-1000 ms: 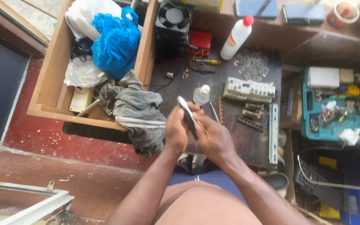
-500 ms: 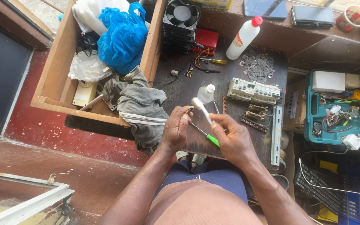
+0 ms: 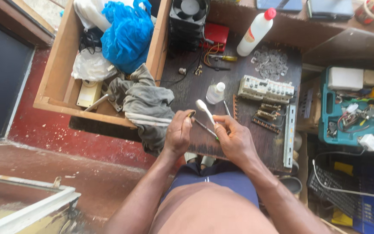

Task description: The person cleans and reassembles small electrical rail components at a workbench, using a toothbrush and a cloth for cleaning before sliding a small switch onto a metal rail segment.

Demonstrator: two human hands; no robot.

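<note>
Near the table's (image 3: 247, 143) front edge, the left hand (image 3: 179, 133) grips a small part (image 3: 191, 114), perhaps; the right hand (image 3: 234, 138) pinches a white brush (image 3: 205, 111) and thin tool (image 3: 205, 128).

One head-worn camera looks steeply down, close over the lap and the dark tabletop (image 3: 247, 143) ahead.

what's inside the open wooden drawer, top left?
In the wooden drawer: a blue plastic bag, white bags, a cream box. A grey cloth drapes over its corner. Whatever lies beneath the bags is covered.
</note>
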